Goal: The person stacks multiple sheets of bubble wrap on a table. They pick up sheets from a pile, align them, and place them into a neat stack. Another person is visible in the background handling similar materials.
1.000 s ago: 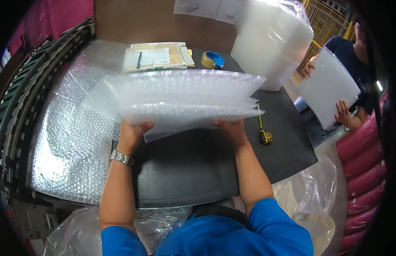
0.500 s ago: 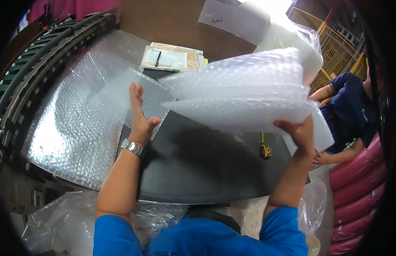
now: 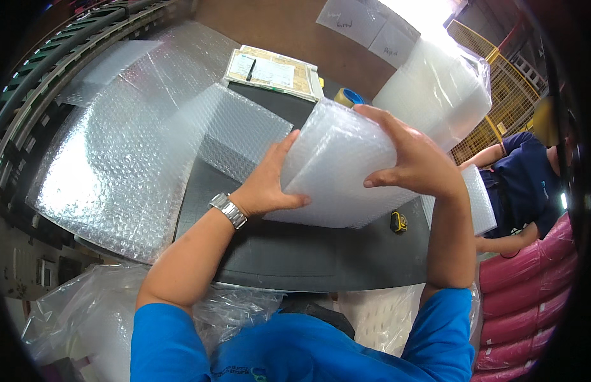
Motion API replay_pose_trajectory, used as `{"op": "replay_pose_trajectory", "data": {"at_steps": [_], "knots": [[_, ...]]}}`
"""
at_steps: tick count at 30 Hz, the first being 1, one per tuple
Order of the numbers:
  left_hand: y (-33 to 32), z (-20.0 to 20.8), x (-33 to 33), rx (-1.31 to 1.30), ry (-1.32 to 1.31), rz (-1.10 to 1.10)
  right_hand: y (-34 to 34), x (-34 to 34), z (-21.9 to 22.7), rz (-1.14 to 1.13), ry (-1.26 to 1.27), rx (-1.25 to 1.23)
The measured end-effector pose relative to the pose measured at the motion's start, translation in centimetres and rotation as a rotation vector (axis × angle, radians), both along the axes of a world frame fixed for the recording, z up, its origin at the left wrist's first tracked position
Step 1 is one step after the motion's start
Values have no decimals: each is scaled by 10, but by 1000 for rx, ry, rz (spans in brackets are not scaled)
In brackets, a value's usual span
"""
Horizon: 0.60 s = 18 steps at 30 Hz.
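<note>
A stack of folded bubble wrap bags (image 3: 340, 169) is held between my two hands, tilted above the black table mat (image 3: 289, 261). My left hand (image 3: 270, 181) grips its left edge, thumb on the near face and fingers behind. On the upper right side, my right hand (image 3: 416, 153) clamps the stack, thumb across the front and fingers over the top edge. Just left of my left hand lies another bubble wrap piece (image 3: 238, 130) on the table. A yellow and black tape measure (image 3: 398, 221) rests below my right hand.
A large bubble wrap sheet (image 3: 111, 165) covers the left side, beside a roller conveyor (image 3: 54, 76). Papers with a pen (image 3: 273, 71) and a tape roll (image 3: 348, 97) sit at the back. At right, a co-worker (image 3: 521, 172) stands near wrapped pink rolls (image 3: 524, 299).
My left hand has moved right and taken hold of the bubble wrap stack's left edge. The stack, earlier splayed in my right hand, is now squared between both hands.
</note>
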<state>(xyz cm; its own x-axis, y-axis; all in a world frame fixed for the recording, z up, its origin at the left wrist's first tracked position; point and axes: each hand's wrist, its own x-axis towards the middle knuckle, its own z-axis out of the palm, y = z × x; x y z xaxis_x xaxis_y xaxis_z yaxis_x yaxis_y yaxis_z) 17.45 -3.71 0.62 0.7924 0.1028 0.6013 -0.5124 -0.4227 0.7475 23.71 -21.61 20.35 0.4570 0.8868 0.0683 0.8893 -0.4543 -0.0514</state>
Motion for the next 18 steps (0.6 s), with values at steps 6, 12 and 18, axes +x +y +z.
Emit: {"op": "replay_pose_trajectory", "data": {"at_steps": [6,12,18], "knots": [[-7,-1,-5,-192,7,-17,-2,-4,0,78,-133,150],[6,5,-10,-273,94,-51,-86,71,-35,-50,214,1265],[-1,-7,3,-111,118,-143,-90,98,-176,-224,1139,1219]]}}
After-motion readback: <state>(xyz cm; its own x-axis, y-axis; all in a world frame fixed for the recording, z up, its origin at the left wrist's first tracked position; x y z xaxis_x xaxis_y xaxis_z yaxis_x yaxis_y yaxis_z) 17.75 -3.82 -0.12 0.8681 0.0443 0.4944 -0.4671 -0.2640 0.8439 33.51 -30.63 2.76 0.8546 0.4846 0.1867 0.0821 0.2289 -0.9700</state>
